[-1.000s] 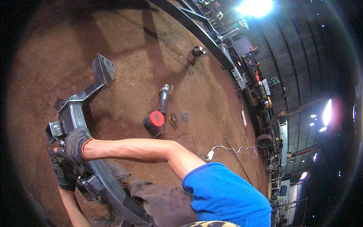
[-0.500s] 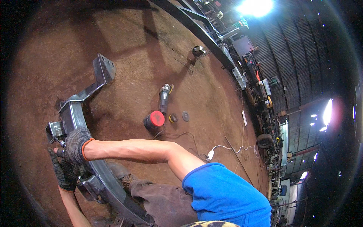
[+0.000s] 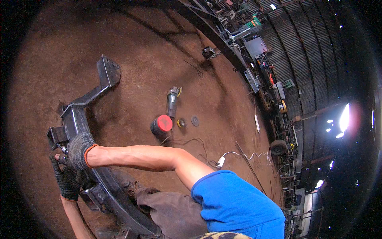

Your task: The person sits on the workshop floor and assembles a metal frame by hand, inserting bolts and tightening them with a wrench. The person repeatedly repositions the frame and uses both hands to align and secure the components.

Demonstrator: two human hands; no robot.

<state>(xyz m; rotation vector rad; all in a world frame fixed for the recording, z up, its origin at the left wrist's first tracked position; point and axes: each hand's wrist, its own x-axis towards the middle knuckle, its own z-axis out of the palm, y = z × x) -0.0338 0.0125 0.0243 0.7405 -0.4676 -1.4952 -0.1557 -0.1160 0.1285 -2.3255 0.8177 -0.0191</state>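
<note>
A curved dark steel beam [image 3: 113,191] with welded brackets lies along my left side, between my hands and my legs. My right hand [image 3: 80,150], in a dark grey knit glove with an orange cuff, is closed at the beam around a small tool with a shiny metal tip [image 3: 63,150]. That tip points toward an open box-shaped bracket [image 3: 58,136] on the beam's outer side. Just below, my gloved left hand [image 3: 68,181] bears up against the right one, one finger raised and others curled out of sight. What its palm holds is hidden.
On the brown floor are an angle grinder [image 3: 172,101], a red-lidded dark can [image 3: 163,124], a small yellow-rimmed disc [image 3: 181,123] and a grey disc [image 3: 195,121]. A white plug connector [image 3: 221,161] and cords trail nearby. Farther off stand a long steel frame [image 3: 217,34] and a tyre [image 3: 278,147].
The large glare at the top has shrunk to a small bright patch, and the floor and its shadows look different. My hands and the beam stay nearly in place.
</note>
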